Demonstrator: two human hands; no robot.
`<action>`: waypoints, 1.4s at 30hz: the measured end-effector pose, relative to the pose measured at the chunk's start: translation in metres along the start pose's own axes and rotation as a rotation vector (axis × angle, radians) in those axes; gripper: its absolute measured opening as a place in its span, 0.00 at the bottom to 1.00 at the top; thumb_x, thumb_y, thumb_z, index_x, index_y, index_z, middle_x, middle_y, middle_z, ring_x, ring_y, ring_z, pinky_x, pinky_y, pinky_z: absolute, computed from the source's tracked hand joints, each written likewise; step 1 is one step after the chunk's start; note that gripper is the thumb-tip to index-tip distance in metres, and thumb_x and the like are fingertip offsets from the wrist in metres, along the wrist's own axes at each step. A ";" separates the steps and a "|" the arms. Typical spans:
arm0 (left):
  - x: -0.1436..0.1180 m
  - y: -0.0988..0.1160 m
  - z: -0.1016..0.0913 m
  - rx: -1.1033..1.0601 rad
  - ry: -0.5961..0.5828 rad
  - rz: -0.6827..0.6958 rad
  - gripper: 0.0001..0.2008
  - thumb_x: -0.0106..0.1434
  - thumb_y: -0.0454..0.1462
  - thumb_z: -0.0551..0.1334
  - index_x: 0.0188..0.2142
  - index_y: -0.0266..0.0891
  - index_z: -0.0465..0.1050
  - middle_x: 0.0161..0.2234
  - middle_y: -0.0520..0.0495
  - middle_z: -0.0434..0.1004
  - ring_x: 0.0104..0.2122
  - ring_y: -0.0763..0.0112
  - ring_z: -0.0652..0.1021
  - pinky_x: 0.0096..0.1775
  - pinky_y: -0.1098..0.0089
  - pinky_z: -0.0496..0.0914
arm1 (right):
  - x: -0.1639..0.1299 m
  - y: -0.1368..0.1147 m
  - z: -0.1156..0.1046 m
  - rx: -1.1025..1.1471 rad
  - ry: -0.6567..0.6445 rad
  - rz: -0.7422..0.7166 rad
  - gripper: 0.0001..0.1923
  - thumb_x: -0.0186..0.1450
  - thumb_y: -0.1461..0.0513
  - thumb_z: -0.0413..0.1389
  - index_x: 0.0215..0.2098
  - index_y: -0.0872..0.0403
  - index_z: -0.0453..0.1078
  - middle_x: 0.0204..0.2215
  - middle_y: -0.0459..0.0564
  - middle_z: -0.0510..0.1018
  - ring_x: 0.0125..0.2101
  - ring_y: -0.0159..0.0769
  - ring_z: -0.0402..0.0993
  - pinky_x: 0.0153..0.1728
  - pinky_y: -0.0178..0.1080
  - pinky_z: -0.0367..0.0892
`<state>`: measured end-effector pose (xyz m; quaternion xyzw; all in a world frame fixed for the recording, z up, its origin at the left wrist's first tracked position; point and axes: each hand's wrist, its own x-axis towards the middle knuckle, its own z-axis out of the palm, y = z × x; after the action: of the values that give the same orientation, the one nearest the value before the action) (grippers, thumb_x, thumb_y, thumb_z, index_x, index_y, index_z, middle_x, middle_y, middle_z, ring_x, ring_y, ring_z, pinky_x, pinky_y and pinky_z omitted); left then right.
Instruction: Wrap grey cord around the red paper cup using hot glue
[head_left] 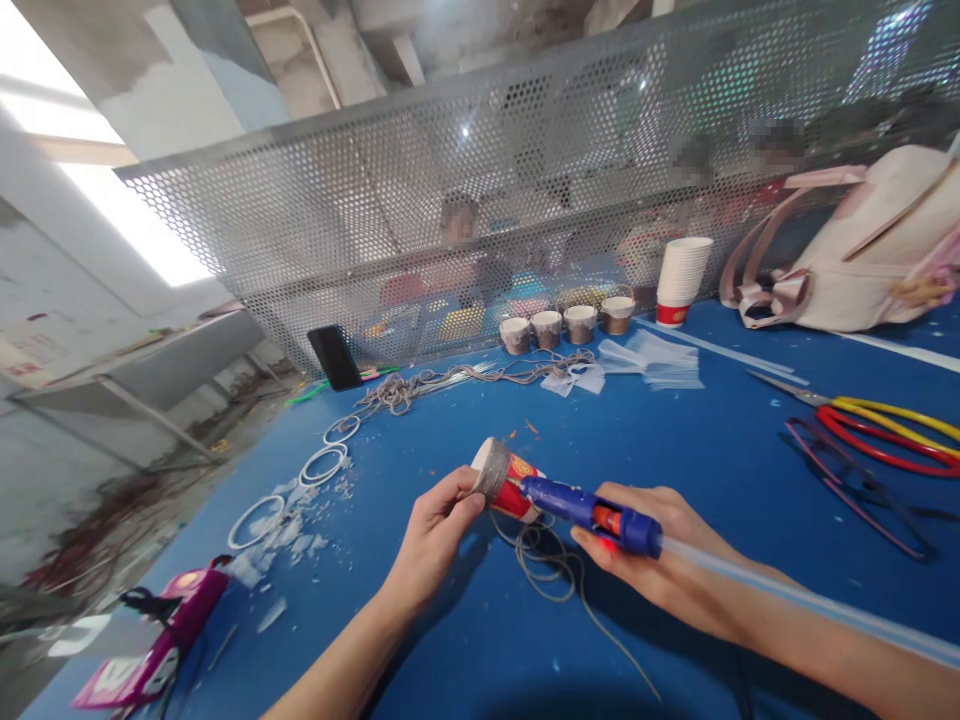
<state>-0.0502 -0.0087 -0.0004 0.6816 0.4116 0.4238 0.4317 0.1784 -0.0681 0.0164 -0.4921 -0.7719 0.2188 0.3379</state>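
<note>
A red paper cup [504,483], partly wrapped in grey cord, is grasped on its side by the left hand [435,530] just above the blue table [712,460], while a blue glue gun [589,512] is clenched in the right hand [660,555] with its nozzle against the cup. Loose cord [547,565] lies coiled beneath both. Well apart are found four wrapped cups [566,325], a stack of paper cups [681,282], scissors [862,415], white rings [315,470], a black phone [334,357] and a pink bag [862,250], none blocking the hands.

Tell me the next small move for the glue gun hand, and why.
Probably squeeze a dab onto the paper cup: the glue gun in the right hand points its nozzle at the cup's side, the left hand holds the cup, and loose twine hangs below.
</note>
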 end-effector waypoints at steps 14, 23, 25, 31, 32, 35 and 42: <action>0.001 -0.004 -0.001 -0.018 0.003 0.017 0.07 0.55 0.33 0.55 0.24 0.37 0.70 0.27 0.49 0.72 0.31 0.68 0.70 0.35 0.70 0.65 | 0.001 -0.002 -0.001 0.018 -0.006 0.013 0.12 0.64 0.60 0.50 0.22 0.52 0.58 0.17 0.41 0.66 0.17 0.28 0.59 0.21 0.32 0.55; 0.001 0.001 0.001 0.016 0.010 -0.018 0.08 0.60 0.38 0.58 0.28 0.38 0.73 0.28 0.50 0.72 0.31 0.70 0.69 0.36 0.72 0.64 | -0.003 0.004 0.009 -0.081 -0.006 -0.083 0.08 0.63 0.62 0.50 0.25 0.53 0.60 0.19 0.43 0.70 0.19 0.29 0.64 0.22 0.33 0.57; 0.000 0.002 0.002 0.016 0.008 -0.033 0.09 0.61 0.39 0.58 0.29 0.38 0.74 0.29 0.50 0.73 0.31 0.70 0.69 0.36 0.72 0.64 | -0.006 0.009 0.016 -0.098 0.014 -0.133 0.07 0.63 0.63 0.49 0.27 0.53 0.61 0.20 0.44 0.70 0.18 0.29 0.64 0.21 0.33 0.55; 0.000 0.005 0.005 -0.109 0.031 -0.136 0.09 0.60 0.40 0.61 0.31 0.37 0.76 0.30 0.49 0.75 0.32 0.70 0.71 0.36 0.73 0.65 | -0.007 0.017 0.025 -0.077 0.074 -0.213 0.07 0.63 0.62 0.48 0.26 0.53 0.61 0.19 0.44 0.70 0.16 0.28 0.61 0.19 0.34 0.52; 0.000 0.006 0.006 -0.150 0.040 -0.161 0.09 0.59 0.40 0.61 0.32 0.36 0.76 0.30 0.48 0.75 0.33 0.70 0.71 0.37 0.73 0.66 | -0.007 0.014 0.023 -0.055 0.070 -0.195 0.08 0.63 0.61 0.48 0.26 0.53 0.62 0.19 0.44 0.70 0.17 0.28 0.62 0.20 0.34 0.53; 0.002 0.010 0.008 -0.297 0.079 -0.240 0.10 0.59 0.40 0.62 0.34 0.35 0.77 0.32 0.47 0.76 0.34 0.69 0.73 0.39 0.72 0.68 | -0.003 0.005 0.012 0.079 0.081 0.002 0.12 0.63 0.57 0.51 0.23 0.53 0.62 0.17 0.43 0.69 0.17 0.29 0.63 0.20 0.33 0.57; 0.008 0.016 0.005 -0.530 0.214 -0.430 0.08 0.59 0.38 0.62 0.36 0.36 0.75 0.32 0.48 0.75 0.30 0.71 0.75 0.29 0.73 0.74 | 0.021 0.025 -0.008 0.366 0.212 0.390 0.22 0.61 0.46 0.49 0.27 0.55 0.71 0.14 0.45 0.71 0.19 0.34 0.69 0.22 0.34 0.62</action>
<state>-0.0404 -0.0069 0.0153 0.3953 0.4644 0.4842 0.6273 0.1933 -0.0385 0.0116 -0.5822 -0.5706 0.3626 0.4517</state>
